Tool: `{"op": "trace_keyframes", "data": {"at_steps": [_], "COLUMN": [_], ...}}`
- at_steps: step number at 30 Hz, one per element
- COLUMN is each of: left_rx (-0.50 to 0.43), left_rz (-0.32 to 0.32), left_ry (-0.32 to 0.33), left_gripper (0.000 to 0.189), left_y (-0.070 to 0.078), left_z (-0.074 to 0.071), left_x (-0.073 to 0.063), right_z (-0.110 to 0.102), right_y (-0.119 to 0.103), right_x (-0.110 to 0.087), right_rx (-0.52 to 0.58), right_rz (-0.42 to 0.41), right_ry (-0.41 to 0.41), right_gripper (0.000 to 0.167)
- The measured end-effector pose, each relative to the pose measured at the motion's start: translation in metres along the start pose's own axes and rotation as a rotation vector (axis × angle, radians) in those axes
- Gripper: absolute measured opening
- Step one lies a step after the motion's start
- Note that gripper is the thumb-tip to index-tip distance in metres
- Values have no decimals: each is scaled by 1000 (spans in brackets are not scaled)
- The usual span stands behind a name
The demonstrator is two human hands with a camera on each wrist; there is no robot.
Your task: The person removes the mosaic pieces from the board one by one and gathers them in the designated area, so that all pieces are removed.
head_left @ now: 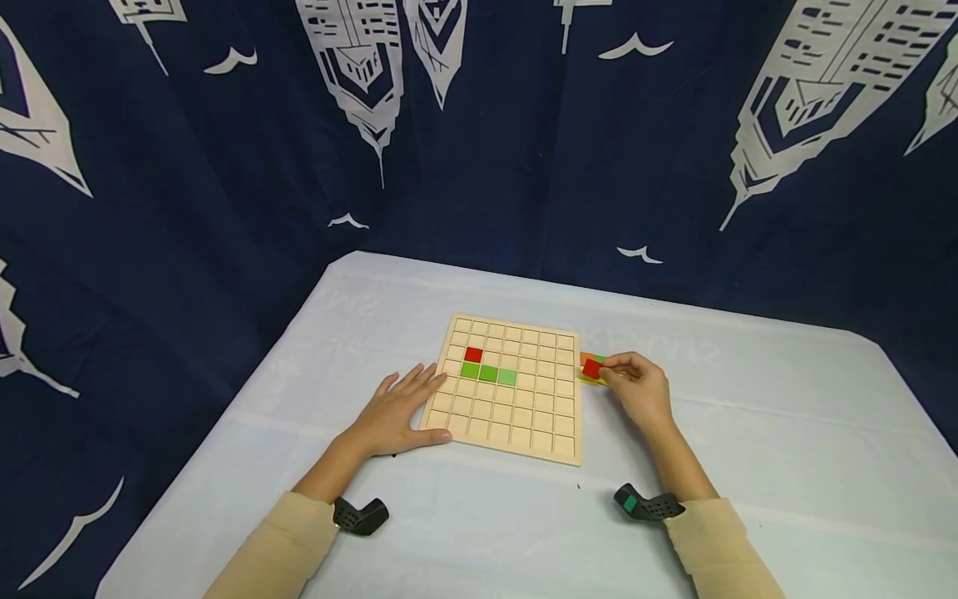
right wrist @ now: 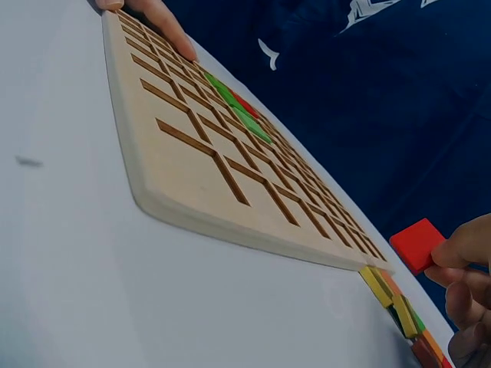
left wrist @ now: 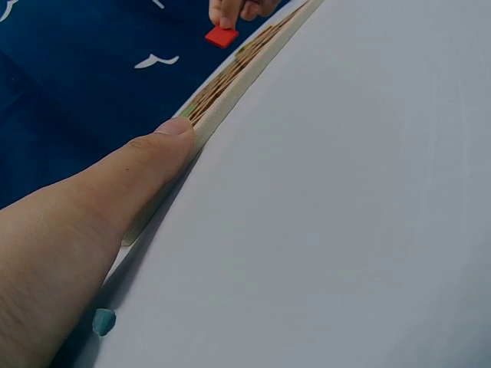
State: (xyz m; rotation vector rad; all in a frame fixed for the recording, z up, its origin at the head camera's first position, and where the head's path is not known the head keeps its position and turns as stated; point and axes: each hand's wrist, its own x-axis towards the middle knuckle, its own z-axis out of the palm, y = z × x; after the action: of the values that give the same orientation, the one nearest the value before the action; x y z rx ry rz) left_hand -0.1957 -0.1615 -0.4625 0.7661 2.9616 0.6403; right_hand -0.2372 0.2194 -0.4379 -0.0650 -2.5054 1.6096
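A wooden grid board lies on the table, with a red tile and a row of three green tiles set in its cells. My left hand rests on the board's left side, its thumb along the near edge. Beyond the board's right edge, my right hand pinches a red square tile between thumb and fingers. That tile is held above a small pile of coloured tiles, yellow, orange and green among them; my hand hides part of the pile in the head view.
A white cloth covers the table. Behind it hangs a dark blue curtain with white building and bird prints. Black wrist devices sit on both forearms, and a small teal piece shows in the left wrist view.
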Motion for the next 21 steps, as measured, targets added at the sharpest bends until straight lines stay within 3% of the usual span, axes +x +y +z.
{"op": "trace_keyframes", "data": {"at_steps": [21], "left_rx": [-6], "left_rz": [7], "left_ry": [0], "left_gripper": [94], "left_y": [0], "left_z": [0], "left_x": [0], "right_z": [-33], "right_y": [15], "right_x": [-4], "right_rx": [-2], "right_rz": [64], "right_ry": [70], "right_gripper": [22]}}
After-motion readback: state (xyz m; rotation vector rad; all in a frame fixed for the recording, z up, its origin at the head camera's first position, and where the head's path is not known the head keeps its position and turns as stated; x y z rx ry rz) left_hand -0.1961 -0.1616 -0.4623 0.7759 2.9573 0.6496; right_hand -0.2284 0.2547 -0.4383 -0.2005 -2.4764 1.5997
